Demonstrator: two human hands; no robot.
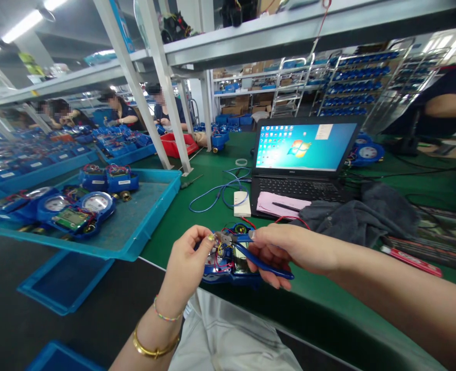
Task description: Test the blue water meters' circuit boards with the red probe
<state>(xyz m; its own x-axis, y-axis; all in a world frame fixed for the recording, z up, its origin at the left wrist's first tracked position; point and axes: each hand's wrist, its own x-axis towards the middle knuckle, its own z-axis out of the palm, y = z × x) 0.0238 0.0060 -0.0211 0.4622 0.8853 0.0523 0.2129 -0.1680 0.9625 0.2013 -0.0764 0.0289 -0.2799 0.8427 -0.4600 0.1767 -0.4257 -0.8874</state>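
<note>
My right hand (276,250) is wrapped round a pair of blue-handled cutting pliers (264,264), whose metal jaws point left. Just left of the jaws, the thumb and finger of my left hand (191,255) are pinched together; what is between them is too small to make out. Beneath both hands an open blue meter (228,279) rests at the table's front edge. Red and yellow wires and a circuit board with a display (242,262) show inside it. My hands cover part of the meter.
A laptop (297,178) stands behind, with a pink cloth (280,202), a white box (242,204) and a blue cable (206,198) near it. Right lie a dark cloth (339,219) and red marker (413,261). Left, a blue tray (150,216) holds several meters. People sit farther back.
</note>
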